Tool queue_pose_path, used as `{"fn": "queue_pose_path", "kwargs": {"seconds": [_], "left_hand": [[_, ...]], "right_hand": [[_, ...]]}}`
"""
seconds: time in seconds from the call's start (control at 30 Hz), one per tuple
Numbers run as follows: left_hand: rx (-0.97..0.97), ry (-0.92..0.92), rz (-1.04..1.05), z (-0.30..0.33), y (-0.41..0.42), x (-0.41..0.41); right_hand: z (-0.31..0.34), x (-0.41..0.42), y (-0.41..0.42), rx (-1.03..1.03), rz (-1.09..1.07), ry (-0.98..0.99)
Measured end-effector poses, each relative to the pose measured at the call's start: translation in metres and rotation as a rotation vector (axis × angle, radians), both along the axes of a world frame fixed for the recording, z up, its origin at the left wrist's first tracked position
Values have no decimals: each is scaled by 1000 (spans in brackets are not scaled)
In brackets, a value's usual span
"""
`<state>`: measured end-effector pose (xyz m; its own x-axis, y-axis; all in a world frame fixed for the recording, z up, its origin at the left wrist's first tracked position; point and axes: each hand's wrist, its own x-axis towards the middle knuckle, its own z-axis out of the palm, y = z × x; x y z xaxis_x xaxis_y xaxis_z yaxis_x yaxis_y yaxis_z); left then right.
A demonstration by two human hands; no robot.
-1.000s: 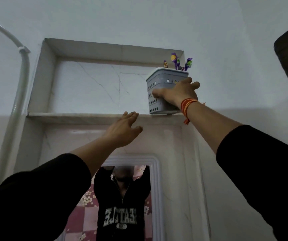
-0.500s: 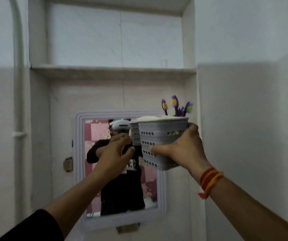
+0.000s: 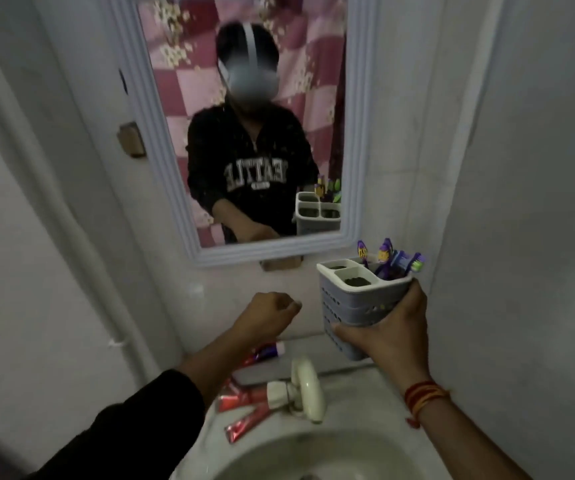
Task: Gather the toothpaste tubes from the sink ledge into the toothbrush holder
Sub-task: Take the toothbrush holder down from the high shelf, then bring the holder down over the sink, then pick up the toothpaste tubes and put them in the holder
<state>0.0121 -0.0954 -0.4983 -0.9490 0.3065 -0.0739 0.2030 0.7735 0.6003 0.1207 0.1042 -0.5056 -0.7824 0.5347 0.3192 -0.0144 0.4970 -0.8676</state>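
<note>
White sink filling the 6 o'clock area, bowl cut off by the bottom edge. White-framed mirror at 12 o'clock on the wall, reflecting a person in a dark lettered sweatshirt plus the holder. Grey toothbrush holder at 3 o'clock from centre, held in the air above the ledge, upright with a slight tilt, perforated walls, white divided top; two front compartments without brushes, dark inside. Right hand wrapped around holder's lower half, fingers under and behind it, thumb on the near side, firm hold; red-orange thread band on the wrist. Left hand at centre, curled into a loose fist, holding nothing visible, hovering above the ledge, dark sleeve trailing to 7 o'clock. Cream tap at 6 o'clock from centre, on the ledge behind the bowl. Red toothpaste tubes lying flat on the ledge at 7 o'clock, just left of the tap, partly overlapping; one more tube with pale cap behind, under the left forearm. Exact tube count unclear from blur. Purple, blue, green toothbrushes upright in holder's back compartment, heads up.
</note>
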Motion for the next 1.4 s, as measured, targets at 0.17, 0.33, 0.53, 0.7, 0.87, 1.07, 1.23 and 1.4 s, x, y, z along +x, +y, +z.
{"fn": "queue_pose_path", "kwargs": {"seconds": [0.17, 0.33, 0.53, 0.7, 0.87, 1.07, 1.23, 1.4], "left_hand": [[-251, -226, -52, -57, -4, -31], [-459, -237, -209, -92, -14, -52], [-655, -316, -336, -106, -24, -58], [-770, -271, -441, -120, -47, -61], [-832, -208, -484, -124, -71, -65], [-793, -125, -526, -140, -94, -62], [-727, -70, -588, -143, -105, -54], [-589, 1, -608, -149, -110, -54]], "right_hand": [[-85, 4, -12, -46, -31, -124], [-142, 11, -26, -99, -51, -207], [-177, 16, -32, -122, -49, -222], [-188, 16, -36, -133, 4, -233], [-190, 20, -39, -180, 49, -193], [-189, 24, -42, -196, 68, -141], [-204, 30, -35, -170, 40, -222], [-201, 33, -39, -199, 21, -226]]}}
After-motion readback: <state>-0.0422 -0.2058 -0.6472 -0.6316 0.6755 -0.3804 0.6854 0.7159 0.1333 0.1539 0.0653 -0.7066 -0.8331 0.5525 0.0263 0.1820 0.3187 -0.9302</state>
